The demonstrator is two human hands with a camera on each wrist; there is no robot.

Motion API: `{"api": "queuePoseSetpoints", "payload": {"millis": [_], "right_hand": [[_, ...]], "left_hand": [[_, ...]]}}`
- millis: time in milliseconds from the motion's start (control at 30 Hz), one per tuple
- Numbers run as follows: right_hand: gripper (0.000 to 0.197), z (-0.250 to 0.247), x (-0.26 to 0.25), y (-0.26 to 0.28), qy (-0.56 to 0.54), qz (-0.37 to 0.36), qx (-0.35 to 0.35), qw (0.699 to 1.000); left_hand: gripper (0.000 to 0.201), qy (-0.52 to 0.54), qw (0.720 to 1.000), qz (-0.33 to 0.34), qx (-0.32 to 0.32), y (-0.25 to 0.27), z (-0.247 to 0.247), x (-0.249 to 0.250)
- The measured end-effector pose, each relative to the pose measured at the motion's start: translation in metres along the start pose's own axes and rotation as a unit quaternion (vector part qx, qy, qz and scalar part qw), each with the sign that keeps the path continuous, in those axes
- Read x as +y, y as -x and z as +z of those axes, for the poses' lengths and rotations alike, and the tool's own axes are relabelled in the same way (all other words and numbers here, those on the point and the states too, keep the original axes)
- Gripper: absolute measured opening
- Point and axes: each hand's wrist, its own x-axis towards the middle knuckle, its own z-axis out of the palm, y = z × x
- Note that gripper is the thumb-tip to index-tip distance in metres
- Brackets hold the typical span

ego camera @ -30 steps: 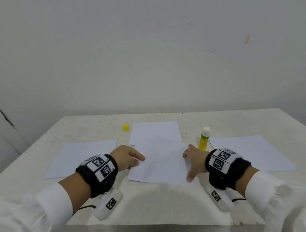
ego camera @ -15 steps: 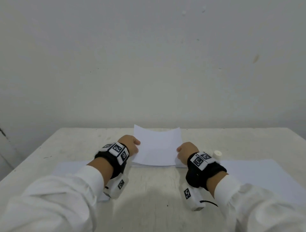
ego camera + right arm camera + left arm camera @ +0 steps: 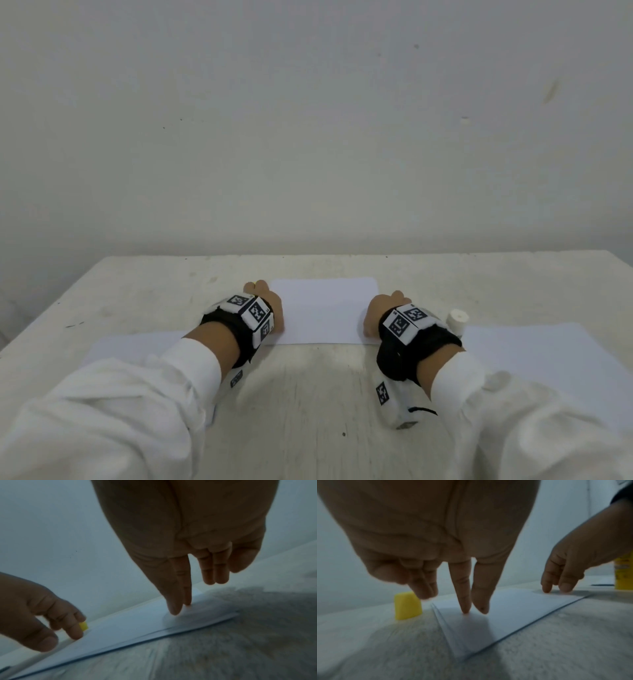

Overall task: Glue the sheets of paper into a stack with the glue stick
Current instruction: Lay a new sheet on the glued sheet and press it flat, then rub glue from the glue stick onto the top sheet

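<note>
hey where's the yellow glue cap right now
The yellow cap stands on the table, just off the far left corner of the paper stack, beside the left hand fingertips; the head view nearly hides it.

Yellow cap and glue stick flank the paper stack

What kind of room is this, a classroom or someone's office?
Hard to say; it looks like a bare recording setup. A worn white table stands against a blank wall, with only paper sheets, a glue stick, and marker-covered wristbands on the person.
</note>
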Motion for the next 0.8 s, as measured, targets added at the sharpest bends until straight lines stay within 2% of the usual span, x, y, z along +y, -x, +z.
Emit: {"api": "queuePoseSetpoints", "payload": {"millis": [100,233,300,367,467,500,567,633,667,733,800], "right_hand": [[0.036,-0.005,0.01,0.029,-0.036,-0.058,-0.042,0.997],[0.028,-0.008,0.055,0.088,-0.034,-0.114,-0.098,0.988],[0.028,-0.009,0.091,0.107,-0.012,-0.095,-0.101,0.99],[0.032,-0.015,0.133,0.113,-0.016,-0.037,-0.08,0.996],[0.028,-0.029,0.194,0.109,0.002,0.055,-0.042,0.998],[0.022,-0.031,0.214,0.106,0.019,0.074,-0.043,0.996],[0.037,-0.022,0.259,0.079,0.062,0.101,-0.053,0.992],[0.046,0.009,0.311,0.018,0.097,0.133,-0.054,0.985],[0.043,0.028,0.333,-0.018,0.099,0.139,-0.076,0.982],[0.029,0.053,0.353,-0.058,0.086,0.128,-0.099,0.983],[0.028,0.042,0.333,-0.037,0.082,0.125,-0.101,0.984]], "left_hand": [[0.042,-0.002,1.0,0.021,0.009,0.021,-0.009,0.016],[0.045,0.025,0.992,0.125,-0.017,0.061,-0.027,0.064],[0.042,0.031,0.983,0.177,-0.041,0.079,-0.028,0.094],[0.033,0.069,0.968,0.235,-0.049,0.098,-0.032,0.128],[0.036,0.11,0.948,0.297,-0.04,0.123,-0.038,0.184],[0.037,0.102,0.944,0.311,-0.033,0.127,-0.039,0.205],[0.042,0.068,0.944,0.322,-0.008,0.129,-0.041,0.242],[0.049,0.042,0.95,0.309,0.024,0.126,-0.04,0.27],[0.052,0.039,0.954,0.296,0.033,0.122,-0.038,0.281],[0.054,0.006,0.96,0.277,0.029,0.121,-0.034,0.297],[0.053,-0.058,0.963,0.262,0.021,0.115,-0.027,0.309]]}}
